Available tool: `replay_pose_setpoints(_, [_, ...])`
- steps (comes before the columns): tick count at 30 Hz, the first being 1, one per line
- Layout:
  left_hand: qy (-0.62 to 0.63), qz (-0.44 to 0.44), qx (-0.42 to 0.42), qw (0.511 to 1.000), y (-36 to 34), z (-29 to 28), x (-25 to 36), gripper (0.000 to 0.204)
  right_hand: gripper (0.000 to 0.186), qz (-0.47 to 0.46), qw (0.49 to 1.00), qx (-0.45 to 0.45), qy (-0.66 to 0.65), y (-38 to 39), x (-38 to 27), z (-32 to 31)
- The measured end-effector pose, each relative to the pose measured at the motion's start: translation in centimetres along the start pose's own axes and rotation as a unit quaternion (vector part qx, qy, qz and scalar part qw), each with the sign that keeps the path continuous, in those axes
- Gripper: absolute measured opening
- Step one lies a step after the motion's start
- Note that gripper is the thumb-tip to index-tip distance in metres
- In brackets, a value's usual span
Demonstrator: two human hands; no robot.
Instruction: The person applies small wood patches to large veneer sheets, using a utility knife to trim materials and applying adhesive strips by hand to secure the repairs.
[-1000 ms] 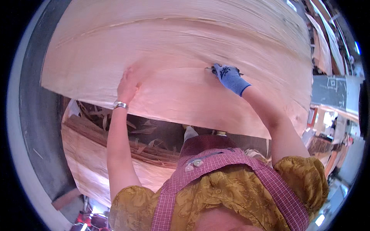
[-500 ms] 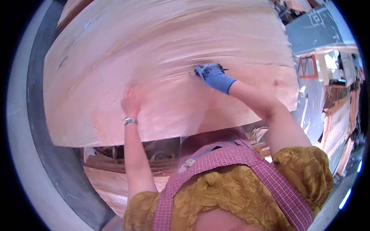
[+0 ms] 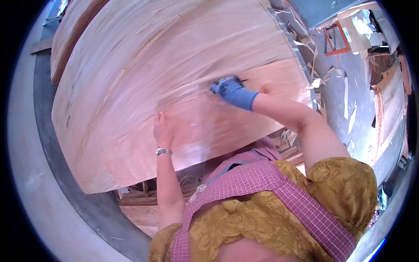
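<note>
A broad sheet of pale wood veneer (image 3: 131,91) with streaky grain lies in front of me. My left hand (image 3: 163,131) is bare, with a metal watch at its wrist, and rests on the near part of the sheet, fingers stretched out. Further to the right, my right hand (image 3: 235,91) wears a blue and dark work glove and is closed close to the sheet's surface. A thin dark tip pokes out beside the glove; the rest of what it grips is hidden. Near this hand a long seam or edge line crosses the veneer.
Stacked wood sheets (image 3: 139,201) show below the near edge. Veneer scraps (image 3: 345,100) litter the grey floor on the right. Beyond them stand an orange-red frame (image 3: 336,39) and another pile of sheets (image 3: 386,109). A dark brown strip (image 3: 78,39) runs along the far left.
The view has turned, so the veneer appears tilted and more of the right-hand floor shows. My left hand's fingers now lie straighter on the sheet; my right hand has shifted slightly left and lower in view.
</note>
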State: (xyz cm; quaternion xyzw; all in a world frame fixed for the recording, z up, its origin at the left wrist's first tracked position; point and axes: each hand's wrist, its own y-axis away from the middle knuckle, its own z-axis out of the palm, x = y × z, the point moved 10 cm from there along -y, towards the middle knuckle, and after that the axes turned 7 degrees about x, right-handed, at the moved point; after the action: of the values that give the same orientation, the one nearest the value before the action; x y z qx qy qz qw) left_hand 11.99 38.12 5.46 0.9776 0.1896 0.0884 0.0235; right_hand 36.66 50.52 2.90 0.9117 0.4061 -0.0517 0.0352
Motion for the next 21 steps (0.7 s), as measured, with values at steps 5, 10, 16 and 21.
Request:
replay_pose_setpoints(5, [-0.005,-0.026,-0.049,0.998,0.1,-0.3,0.6,0.042,0.011,0.025,0.999,-0.031,-0.019,6.9,12.8,-1.7])
replay_pose_setpoints(10, [0.012,-0.017,-0.032,0.999,0.4,0.2,0.6,0.047,0.016,0.052,0.998,-0.039,-0.025,11.7,22.8,-4.1])
replay_pose_setpoints(16, [-0.024,0.015,0.009,1.000,0.5,-0.7,0.5,0.042,0.022,0.046,0.998,-0.044,0.003,16.5,31.9,-3.1])
replay_pose_setpoints(21, [0.055,0.011,-0.018,0.998,0.6,-0.5,-0.3,0.041,0.024,0.257,0.922,-0.250,0.149,24.3,41.9,-2.7])
